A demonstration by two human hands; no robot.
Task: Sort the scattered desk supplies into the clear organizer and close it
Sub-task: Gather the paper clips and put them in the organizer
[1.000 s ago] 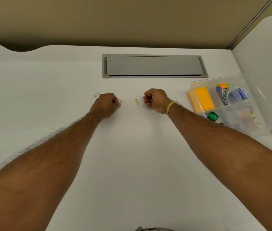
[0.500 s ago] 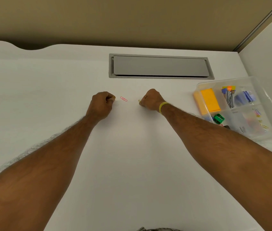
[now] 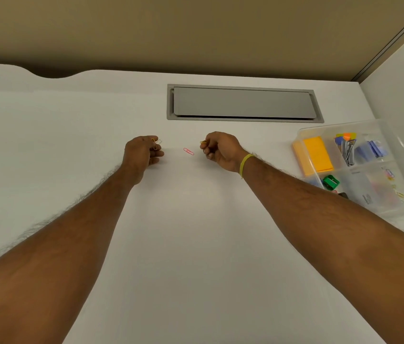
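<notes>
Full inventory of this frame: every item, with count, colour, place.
desk: 1, white, under everything
flap: 1, grey, set in desk, far side
organizer: 1, clear, desk's right edge
sticky pad: 1, orange-yellow, organizer's left compartment
sharpener: 1, green, organizer's near compartment
pink paper clip: 1, on desk between hands
left-hand clips: count unclear, yellow and pale, at fingertips
right-hand clip: count unclear, yellow, pinched
wristband: 1, yellow, right wrist
left hand: holds clips
right hand: pinches clip

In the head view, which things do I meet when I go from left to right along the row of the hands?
Left hand gripping paper clips → pink paper clip → right hand pinching a yellow clip → yellow wristband → clear organizer.
</notes>
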